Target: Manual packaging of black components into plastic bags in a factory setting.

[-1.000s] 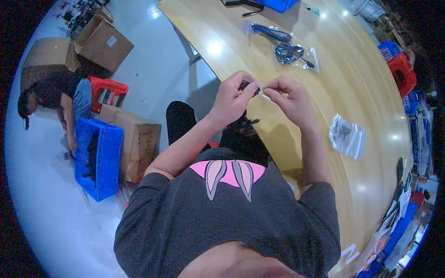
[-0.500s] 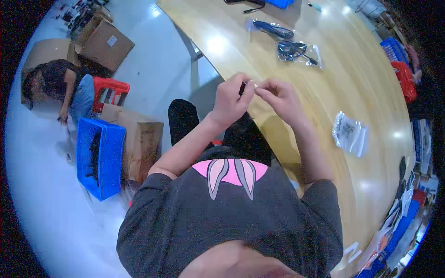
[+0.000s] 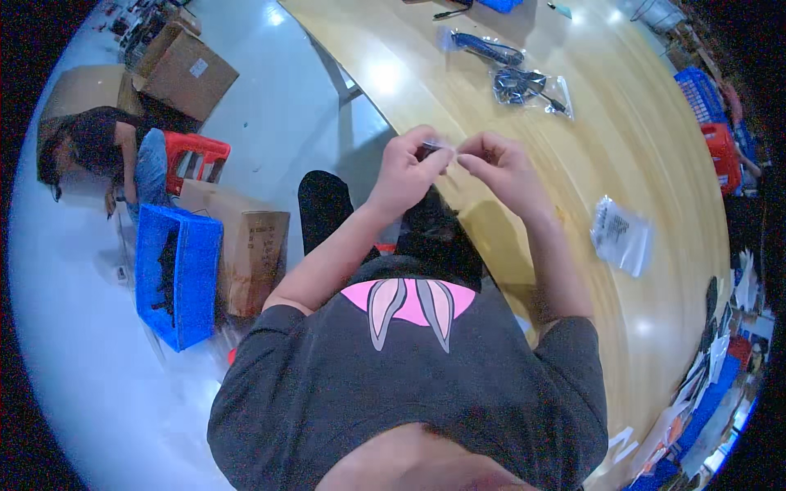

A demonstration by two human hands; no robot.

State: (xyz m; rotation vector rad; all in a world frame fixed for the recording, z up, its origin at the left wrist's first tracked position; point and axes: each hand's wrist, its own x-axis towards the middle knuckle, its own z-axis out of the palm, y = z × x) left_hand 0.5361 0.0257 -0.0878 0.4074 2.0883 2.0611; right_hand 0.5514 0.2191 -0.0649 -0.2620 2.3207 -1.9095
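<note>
My left hand is closed at the table's near edge, with a small dark object showing between its thumb and fingers. Most of that object is hidden, so its kind stays unclear. Close beside it, my right hand pinches with thumb and forefinger, the tips almost meeting those of the left. Whatever lies in that pinch is too small to name. Beyond my hands on the table lie a coiled black cable in a clear bag and another bagged dark cable. A stack of clear plastic bags rests to the right.
The pale wooden table curves along my right. On the left floor stand a blue crate with black items, cardboard boxes and a red stool. Another person bends over there. Blue and red baskets line the far right.
The fingertips of both hands have shifted slightly, and the dark object in my left hand has turned a little. The person at left has bent lower, with the arm drawn in.
</note>
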